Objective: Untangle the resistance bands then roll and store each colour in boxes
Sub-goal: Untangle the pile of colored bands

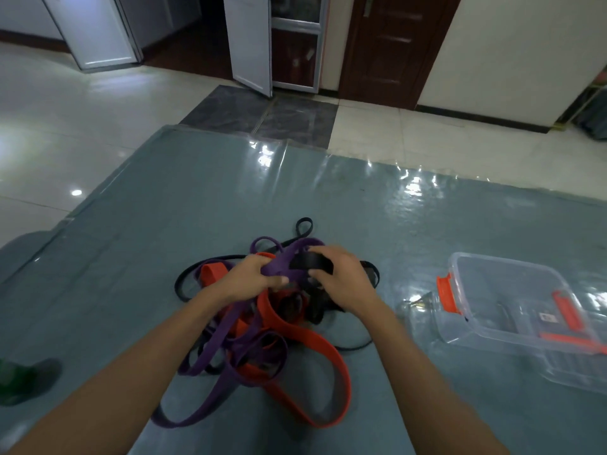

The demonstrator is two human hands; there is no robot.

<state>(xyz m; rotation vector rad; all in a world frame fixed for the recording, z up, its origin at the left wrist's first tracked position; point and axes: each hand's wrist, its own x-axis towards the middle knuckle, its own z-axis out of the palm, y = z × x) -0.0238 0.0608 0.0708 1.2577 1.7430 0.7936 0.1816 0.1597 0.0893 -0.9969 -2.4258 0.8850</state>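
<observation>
A tangle of resistance bands lies on the blue-grey mat (164, 198) in front of me. It mixes purple bands (210, 353), a wide orange band (315, 343) and thin black bands (182, 279). My left hand (246, 279) grips a purple band at the top of the pile. My right hand (341, 279) holds a wide black band (310, 262) just beside it. Both hands sit close together above the heap.
A clear plastic box (512, 300) with orange clips lies to the right on the mat, its clear lid (571, 366) beside it. A dark green object (23, 379) sits at the left edge. Glossy tiled floor, open white doors and a brown door lie beyond the mat.
</observation>
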